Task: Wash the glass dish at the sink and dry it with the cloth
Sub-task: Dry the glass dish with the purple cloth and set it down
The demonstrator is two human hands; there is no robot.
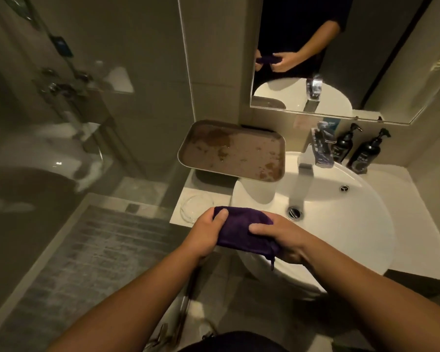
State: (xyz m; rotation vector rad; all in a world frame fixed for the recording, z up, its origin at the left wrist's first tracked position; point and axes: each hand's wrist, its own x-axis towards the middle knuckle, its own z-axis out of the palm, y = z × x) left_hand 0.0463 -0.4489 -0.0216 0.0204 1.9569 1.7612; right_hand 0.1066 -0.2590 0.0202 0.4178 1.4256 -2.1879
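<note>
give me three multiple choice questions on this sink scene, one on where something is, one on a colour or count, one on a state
1. Where is the glass dish?
A. in the basin under the tap
B. on the counter left of the sink, beside the left hand
C. on the stained tray

2. How many dark pump bottles stand behind the sink?
A. one
B. two
C. four

3. What is the tap doing?
A. running, with water falling toward the drain
B. off and dry
C. covered by the cloth

Answers:
1 B: the clear dish lies on the counter just beyond the left hand.
2 B: one pump bottle and a second pump bottle stand side by side.
3 A: a stream drops from the spout to the drain, while both the left and the right hand grip the purple cloth.
</note>
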